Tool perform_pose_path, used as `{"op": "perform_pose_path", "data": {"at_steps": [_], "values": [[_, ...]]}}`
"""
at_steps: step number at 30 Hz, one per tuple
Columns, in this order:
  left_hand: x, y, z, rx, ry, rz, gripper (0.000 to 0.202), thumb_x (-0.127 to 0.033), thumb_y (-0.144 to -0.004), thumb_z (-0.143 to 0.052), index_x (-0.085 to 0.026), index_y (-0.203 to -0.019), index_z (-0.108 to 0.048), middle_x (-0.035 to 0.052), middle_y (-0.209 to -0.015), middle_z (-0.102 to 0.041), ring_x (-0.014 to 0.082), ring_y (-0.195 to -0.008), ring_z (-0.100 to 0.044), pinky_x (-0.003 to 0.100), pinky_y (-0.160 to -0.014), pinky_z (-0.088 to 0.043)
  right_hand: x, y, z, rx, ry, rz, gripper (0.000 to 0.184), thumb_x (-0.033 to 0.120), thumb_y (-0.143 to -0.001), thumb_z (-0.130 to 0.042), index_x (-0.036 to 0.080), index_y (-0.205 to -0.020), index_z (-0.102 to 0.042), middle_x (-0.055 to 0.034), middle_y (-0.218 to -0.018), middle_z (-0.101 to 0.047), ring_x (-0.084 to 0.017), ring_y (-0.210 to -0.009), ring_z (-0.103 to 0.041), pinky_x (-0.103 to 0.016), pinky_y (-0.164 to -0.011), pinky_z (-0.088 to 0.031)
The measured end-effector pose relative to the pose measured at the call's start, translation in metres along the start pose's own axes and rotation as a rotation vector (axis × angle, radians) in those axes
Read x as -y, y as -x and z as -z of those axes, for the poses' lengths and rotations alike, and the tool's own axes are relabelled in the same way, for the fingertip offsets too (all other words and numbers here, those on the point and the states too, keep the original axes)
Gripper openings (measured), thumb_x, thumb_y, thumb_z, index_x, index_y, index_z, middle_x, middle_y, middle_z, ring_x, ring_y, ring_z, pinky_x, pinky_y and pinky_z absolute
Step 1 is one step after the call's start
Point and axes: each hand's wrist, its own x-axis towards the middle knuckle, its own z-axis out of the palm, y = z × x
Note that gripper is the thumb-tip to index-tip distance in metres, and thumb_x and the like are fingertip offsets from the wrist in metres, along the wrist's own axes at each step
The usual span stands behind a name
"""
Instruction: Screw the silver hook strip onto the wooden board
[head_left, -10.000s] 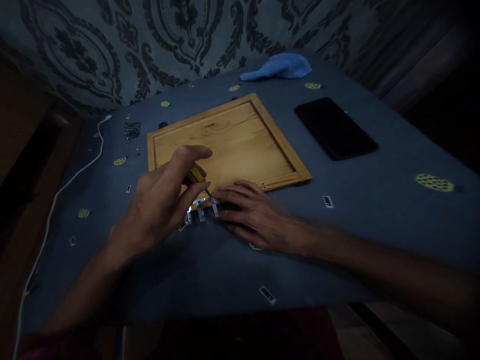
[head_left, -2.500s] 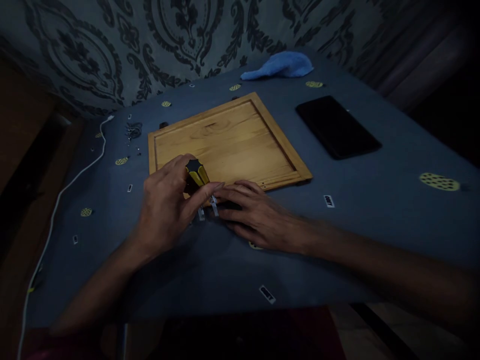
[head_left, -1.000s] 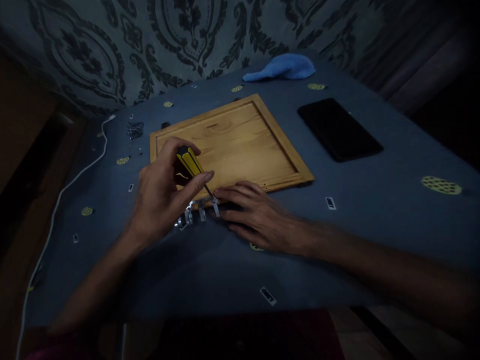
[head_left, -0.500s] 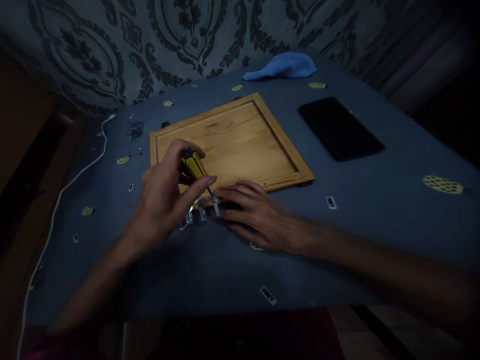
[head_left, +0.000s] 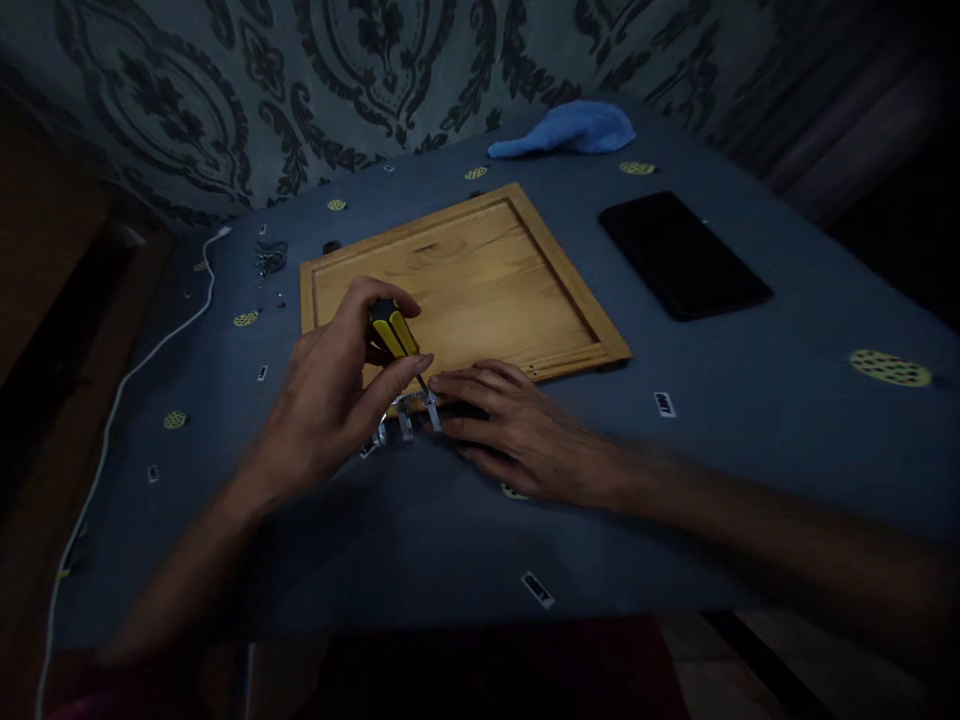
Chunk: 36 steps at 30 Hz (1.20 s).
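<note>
My left hand [head_left: 330, 375] is closed around the yellow and black handle of a screwdriver [head_left: 395, 330]. Its shaft slants down to a shiny metal hook piece [head_left: 430, 408] on the near edge of a framed wooden board [head_left: 465, 290]. More hook prongs show to the left, partly behind my left thumb. My right hand [head_left: 517, 430] lies with fingers stretched out against the board's near edge, the fingertips beside the metal piece. Whether the fingers touch the metal I cannot tell.
The table has a dark blue cloth [head_left: 600, 550]. A black tablet [head_left: 684, 255] lies right of the board, and a blue cloth [head_left: 574, 130] behind it. Small metal hooks [head_left: 270, 258] lie at the back left. A white cable [head_left: 150, 358] runs down the left side.
The screwdriver handle has shifted and turned slightly in my left hand, its tip staying at the metal piece. My right hand stays in place.
</note>
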Motion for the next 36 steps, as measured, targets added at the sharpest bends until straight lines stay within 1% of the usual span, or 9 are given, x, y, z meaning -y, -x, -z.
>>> {"op": "perform_pose_path", "data": {"at_steps": [3,7,12,16,20,24,26,31,36], "values": [[0.0005,0.0001,0.0000,0.005,-0.023,-0.010,0.024,-0.026,-0.094,-0.067,-0.019,-0.113,-0.054,-0.0002,-0.089,-0.068,0.0141,-0.073,-0.069,0.024,-0.060,-0.051,-0.0004,0.0002,0.0001,0.001,-0.005,0.003,0.027,0.020,-0.098,-0.053,0.017,-0.117,-0.072,-0.0184,-0.143,-0.060,-0.031,-0.136,-0.052,-0.058,-0.112,-0.040],[-0.0007,0.0002,0.0015,0.013,-0.043,0.020,0.025,-0.027,-0.094,-0.068,-0.019,-0.114,-0.055,0.0011,-0.093,-0.068,0.0142,-0.075,-0.068,0.024,-0.060,-0.052,-0.0008,0.0007,0.0005,0.000,-0.013,0.005,0.026,0.019,-0.098,-0.055,0.016,-0.118,-0.072,-0.0186,-0.143,-0.060,-0.031,-0.135,-0.052,-0.057,-0.113,-0.039],[0.0007,0.0013,0.0060,-0.066,0.022,0.080,0.028,-0.030,-0.090,-0.073,-0.023,-0.113,-0.057,0.0009,-0.103,-0.066,0.0128,-0.077,-0.066,0.024,-0.066,-0.056,0.0002,0.0009,0.0008,0.005,-0.007,-0.003,0.026,0.019,-0.098,-0.056,0.018,-0.119,-0.071,-0.0172,-0.145,-0.059,-0.030,-0.136,-0.051,-0.056,-0.112,-0.040],[0.0038,0.0018,0.0072,-0.074,0.060,0.139,0.031,-0.033,-0.089,-0.075,-0.025,-0.114,-0.058,0.0009,-0.101,-0.063,0.0139,-0.077,-0.066,0.025,-0.066,-0.056,0.0012,0.0000,0.0019,0.008,-0.010,0.000,0.026,0.019,-0.097,-0.056,0.017,-0.118,-0.071,-0.0186,-0.145,-0.059,-0.030,-0.137,-0.052,-0.057,-0.113,-0.039],[0.0045,0.0012,0.0049,-0.062,0.055,0.124,0.033,-0.031,-0.088,-0.076,-0.025,-0.115,-0.058,-0.0005,-0.098,-0.063,0.0136,-0.074,-0.065,0.026,-0.065,-0.056,0.0011,-0.0003,0.0023,0.011,-0.013,0.000,0.025,0.019,-0.098,-0.055,0.017,-0.118,-0.071,-0.0186,-0.144,-0.059,-0.030,-0.136,-0.052,-0.056,-0.113,-0.039],[0.0022,0.0006,0.0029,-0.060,0.054,0.116,0.031,-0.030,-0.088,-0.074,-0.024,-0.113,-0.057,-0.0003,-0.102,-0.064,0.0126,-0.074,-0.065,0.026,-0.067,-0.057,0.0006,0.0001,0.0018,0.005,-0.013,0.008,0.024,0.019,-0.098,-0.056,0.016,-0.117,-0.071,-0.0191,-0.143,-0.059,-0.030,-0.136,-0.051,-0.056,-0.113,-0.040],[0.0014,0.0008,0.0022,-0.055,0.046,0.100,0.030,-0.029,-0.089,-0.074,-0.024,-0.113,-0.056,0.0000,-0.103,-0.065,0.0116,-0.073,-0.065,0.024,-0.064,-0.056,0.0007,0.0002,0.0018,0.009,-0.015,0.003,0.025,0.019,-0.098,-0.056,0.017,-0.118,-0.071,-0.0181,-0.144,-0.059,-0.030,-0.137,-0.051,-0.056,-0.113,-0.039],[0.0021,0.0028,0.0001,-0.047,-0.001,0.071,0.031,-0.030,-0.090,-0.074,-0.023,-0.115,-0.057,-0.0015,-0.092,-0.062,0.0107,-0.069,-0.063,0.020,-0.060,-0.053,0.0012,-0.0001,0.0024,0.013,-0.018,0.003,0.025,0.018,-0.097,-0.057,0.016,-0.117,-0.071,-0.0181,-0.143,-0.060,-0.030,-0.136,-0.052,-0.056,-0.114,-0.039],[0.0014,0.0028,-0.0011,-0.042,-0.008,0.073,0.030,-0.029,-0.090,-0.074,-0.022,-0.114,-0.057,-0.0009,-0.093,-0.064,0.0121,-0.073,-0.067,0.020,-0.061,-0.056,0.0005,-0.0004,0.0012,0.002,-0.012,0.005,0.025,0.018,-0.097,-0.057,0.017,-0.117,-0.072,-0.0179,-0.143,-0.061,-0.030,-0.135,-0.053,-0.056,-0.113,-0.039]]}}
